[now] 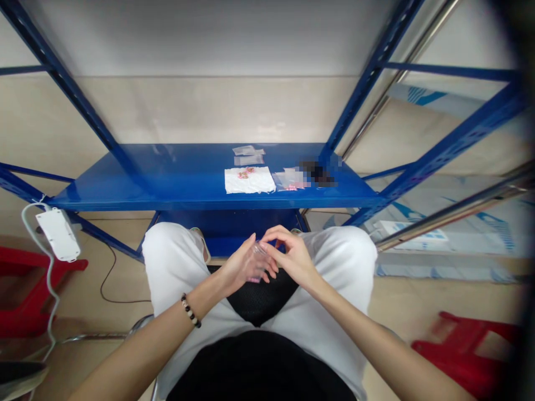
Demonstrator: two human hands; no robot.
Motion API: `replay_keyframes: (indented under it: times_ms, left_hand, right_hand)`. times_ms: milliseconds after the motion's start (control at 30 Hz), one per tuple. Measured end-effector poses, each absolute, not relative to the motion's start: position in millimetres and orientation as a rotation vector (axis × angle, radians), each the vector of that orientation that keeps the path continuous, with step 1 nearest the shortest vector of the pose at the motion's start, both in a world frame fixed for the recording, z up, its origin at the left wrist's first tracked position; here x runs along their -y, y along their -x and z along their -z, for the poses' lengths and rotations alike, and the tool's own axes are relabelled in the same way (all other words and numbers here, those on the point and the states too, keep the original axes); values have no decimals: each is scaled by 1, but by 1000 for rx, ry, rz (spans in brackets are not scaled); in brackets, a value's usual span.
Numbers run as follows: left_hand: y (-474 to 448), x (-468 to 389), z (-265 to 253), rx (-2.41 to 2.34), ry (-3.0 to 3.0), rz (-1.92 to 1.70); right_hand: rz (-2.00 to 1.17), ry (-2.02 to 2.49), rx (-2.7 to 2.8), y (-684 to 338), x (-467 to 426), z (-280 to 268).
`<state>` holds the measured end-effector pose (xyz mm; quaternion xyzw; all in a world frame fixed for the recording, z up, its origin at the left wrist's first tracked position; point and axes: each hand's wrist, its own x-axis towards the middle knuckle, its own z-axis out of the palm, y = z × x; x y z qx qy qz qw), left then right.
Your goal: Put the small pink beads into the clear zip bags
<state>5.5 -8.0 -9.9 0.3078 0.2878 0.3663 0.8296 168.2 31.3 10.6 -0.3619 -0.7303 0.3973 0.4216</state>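
Above my lap, between my knees, my left hand [242,264] is closed on a small clear plastic bag [259,262] with something pink at its bottom. My right hand [286,253] pinches the upper edge of the same bag from the other side. On the blue shelf [179,172] in front lies a white cloth or tissue [261,182] bearing small pink and gold pieces [246,172]. Beside it rests another clear bag [288,179] with pink pieces. Several flat clear bags [249,159] lie behind the cloth.
A blurred-out dark item [318,171] sits at the shelf's right. Blue posts [355,100] frame the shelf. A white power strip [58,234] hangs on the left. Red stools [463,340] stand on both sides. Wrapped boards [451,223] and a metal rail are at right.
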Motion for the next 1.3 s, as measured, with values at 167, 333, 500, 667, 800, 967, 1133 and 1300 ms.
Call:
replay_keyframes:
  times_ms: [167, 333, 500, 667, 800, 967, 1133, 1300]
  left_hand:
    - [-4, 11, 2, -561, -582, -824]
    - [-4, 16, -5, -426, -458, -903]
    - [-1, 18, -13, -376, -362, -1029]
    - [20, 15, -33, -304, -256, -1267]
    - [27, 14, -38, -270, -261, -1342]
    - [22, 10, -32, -237, -258, -1308]
    - [21, 9, -29, -228, -244, -1326]
    - [20, 3, -21, -251, -238, -1319]
  right_hand:
    - [-1041, 845, 1932, -170, -29, -13]
    - [-1043, 878, 1818, -174, -31, -18]
    - [-1002, 945, 1735, -176, -36, -19]
    - [-967, 948, 1726, -178, -37, -15]
    - [-923, 911, 1753, -180, -39, -17]
    - [-708, 912, 1806, -175, -81, -25]
    - [-443, 877, 1987, -145, -174, -37]
    - [-261, 956, 2194, -105, -258, -36]
